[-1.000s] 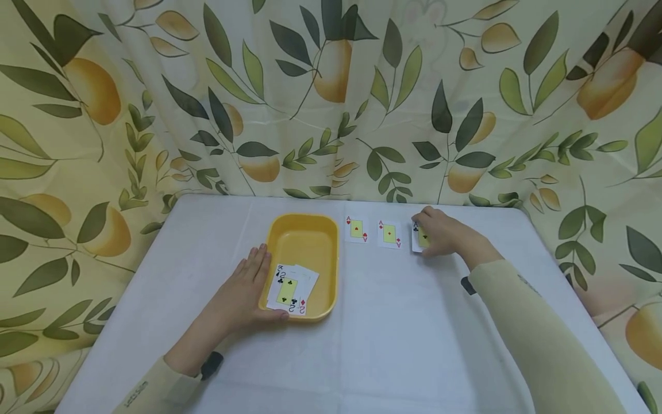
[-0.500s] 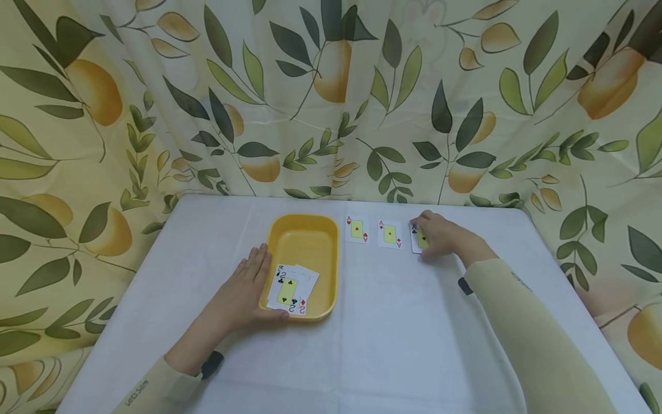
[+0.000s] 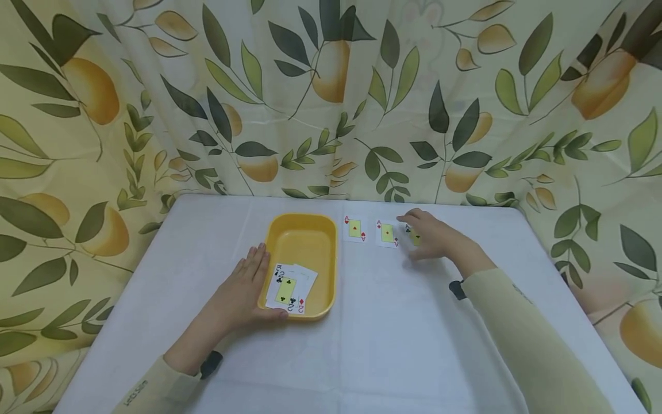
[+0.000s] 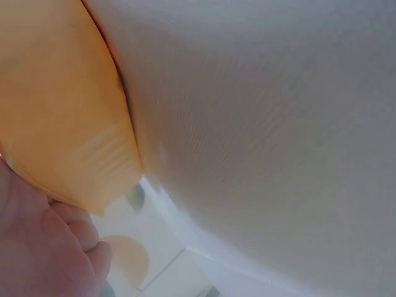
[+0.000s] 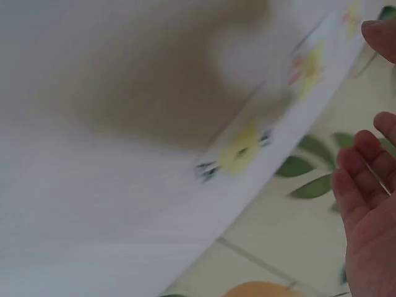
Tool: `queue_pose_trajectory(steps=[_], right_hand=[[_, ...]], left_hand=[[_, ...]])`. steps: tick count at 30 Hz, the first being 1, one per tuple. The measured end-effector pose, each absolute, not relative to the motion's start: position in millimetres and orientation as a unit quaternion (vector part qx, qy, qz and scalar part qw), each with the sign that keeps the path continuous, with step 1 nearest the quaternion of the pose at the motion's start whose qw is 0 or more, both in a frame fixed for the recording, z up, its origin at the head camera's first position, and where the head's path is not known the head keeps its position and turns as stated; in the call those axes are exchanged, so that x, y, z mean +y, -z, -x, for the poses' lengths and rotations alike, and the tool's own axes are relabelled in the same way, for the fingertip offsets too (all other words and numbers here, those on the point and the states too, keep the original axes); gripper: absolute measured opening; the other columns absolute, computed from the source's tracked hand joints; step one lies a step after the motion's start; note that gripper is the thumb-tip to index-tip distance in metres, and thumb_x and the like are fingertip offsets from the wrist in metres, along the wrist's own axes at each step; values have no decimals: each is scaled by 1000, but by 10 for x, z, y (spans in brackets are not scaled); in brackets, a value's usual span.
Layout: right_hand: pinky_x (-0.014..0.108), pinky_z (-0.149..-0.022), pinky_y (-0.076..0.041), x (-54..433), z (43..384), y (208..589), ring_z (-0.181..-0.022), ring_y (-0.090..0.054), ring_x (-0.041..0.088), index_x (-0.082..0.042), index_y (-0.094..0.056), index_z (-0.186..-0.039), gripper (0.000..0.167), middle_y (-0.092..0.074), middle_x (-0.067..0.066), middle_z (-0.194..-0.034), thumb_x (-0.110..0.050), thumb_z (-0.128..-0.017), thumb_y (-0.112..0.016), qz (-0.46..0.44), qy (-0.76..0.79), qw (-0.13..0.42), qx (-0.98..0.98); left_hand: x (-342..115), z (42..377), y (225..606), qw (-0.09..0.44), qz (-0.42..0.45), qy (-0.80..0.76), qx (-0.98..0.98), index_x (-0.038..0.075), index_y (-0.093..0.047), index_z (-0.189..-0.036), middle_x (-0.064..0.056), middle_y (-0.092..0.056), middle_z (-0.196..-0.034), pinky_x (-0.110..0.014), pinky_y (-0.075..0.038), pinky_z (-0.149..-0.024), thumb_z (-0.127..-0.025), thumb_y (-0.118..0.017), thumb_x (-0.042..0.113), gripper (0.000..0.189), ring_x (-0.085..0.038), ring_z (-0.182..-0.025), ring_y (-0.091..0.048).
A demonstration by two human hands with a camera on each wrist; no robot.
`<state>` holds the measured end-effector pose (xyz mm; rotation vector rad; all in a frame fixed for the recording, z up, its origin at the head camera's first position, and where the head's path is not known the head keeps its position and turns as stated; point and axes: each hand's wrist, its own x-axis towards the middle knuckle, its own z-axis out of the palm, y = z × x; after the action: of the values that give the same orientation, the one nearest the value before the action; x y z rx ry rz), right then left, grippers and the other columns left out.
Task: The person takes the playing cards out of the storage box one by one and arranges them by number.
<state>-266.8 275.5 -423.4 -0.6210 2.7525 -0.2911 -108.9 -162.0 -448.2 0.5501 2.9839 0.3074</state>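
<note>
My left hand (image 3: 235, 290) lies along the left side of a yellow tray (image 3: 300, 223), straight fingers against its outer wall and thumb at the front rim. In the left wrist view, the tray's side (image 4: 74, 124) rises beside the fingers. A two of clubs (image 3: 285, 291) tops several playing cards in the tray. Right of it, an ace of hearts (image 3: 354, 228) and an ace of diamonds (image 3: 387, 233) lie face up. My right hand (image 3: 437, 237) hovers, fingers spread, over a black ace (image 3: 412, 236), partly hiding it. The right wrist view shows that card (image 5: 240, 151) flat, apart from the fingers.
A white cloth (image 3: 383, 339) covers the table. Directly behind the table's far edge hangs a curtain (image 3: 320, 132) with a fruit and leaf print.
My right hand has let go of the black ace, lifted slightly and shifted left, its fingers spreading. The left hand and tray have stayed put.
</note>
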Motion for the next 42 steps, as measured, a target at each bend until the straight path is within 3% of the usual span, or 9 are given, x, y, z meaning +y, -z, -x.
queue_pose_trajectory(steps=[4,13,20,26,34,38,42], right_hand=[[60,-109,-40,2457,2490,4049,-139,-36,37,-13,-38,-153,91,-34,15,-154,-24,-72,-78,239,127,135,953],[47,-111,-43,1602,2014,3874,-139,-40,26,-15,-38,-153,94,-38,7,-153,-44,-74,-79,321,171,88,927],[34,-110,-44,1033,1814,4052,-130,-45,17,-14,-42,-151,90,-44,3,-147,-47,-75,-77,367,163,95,911],[33,-105,-49,700,1805,4206,-126,-46,20,-12,-46,-149,91,-48,4,-143,-48,-73,-81,393,117,113,905],[31,-99,-50,333,1750,4429,-115,-48,20,-16,-48,-147,98,-52,4,-136,-74,-72,-71,413,5,112,904],[31,-92,-51,269,1778,4453,-108,-47,19,-17,-51,-143,90,-53,4,-128,-70,-73,-73,412,-13,112,904],[32,-97,-49,268,1927,4427,-110,-47,20,-17,-53,-142,79,-52,4,-130,-55,-77,-76,391,-16,129,911]], left_hand=[[-1630,1088,4487,43,-180,-104,977,-2,-10,-158,-16,-1,-167,-48,-16,-124,-65,-44,98,141,-32,-155,-3],[-1628,1083,4491,38,-183,-106,977,-2,-10,-158,-17,0,-167,-49,-16,-124,-67,-49,95,139,-33,-155,-2],[-1618,1092,4485,36,-181,-108,977,-2,-11,-158,-16,-1,-167,-49,-16,-124,-68,-49,94,138,-33,-155,-3],[-1606,1101,4493,33,-179,-113,977,-2,-11,-158,-16,-2,-167,-50,-16,-124,-69,-45,96,137,-33,-155,-3],[-1622,1103,4501,23,-197,-109,974,-4,-15,-157,-18,-3,-167,-51,-18,-123,-70,-40,96,135,-36,-154,-7],[-1632,1100,4496,25,-198,-113,973,-4,-14,-157,-18,-3,-167,-51,-17,-123,-71,-42,95,134,-35,-154,-5],[-1628,1106,4503,26,-194,-116,974,-3,-13,-157,-18,-3,-167,-51,-16,-124,-72,-49,92,133,-35,-154,-5]])
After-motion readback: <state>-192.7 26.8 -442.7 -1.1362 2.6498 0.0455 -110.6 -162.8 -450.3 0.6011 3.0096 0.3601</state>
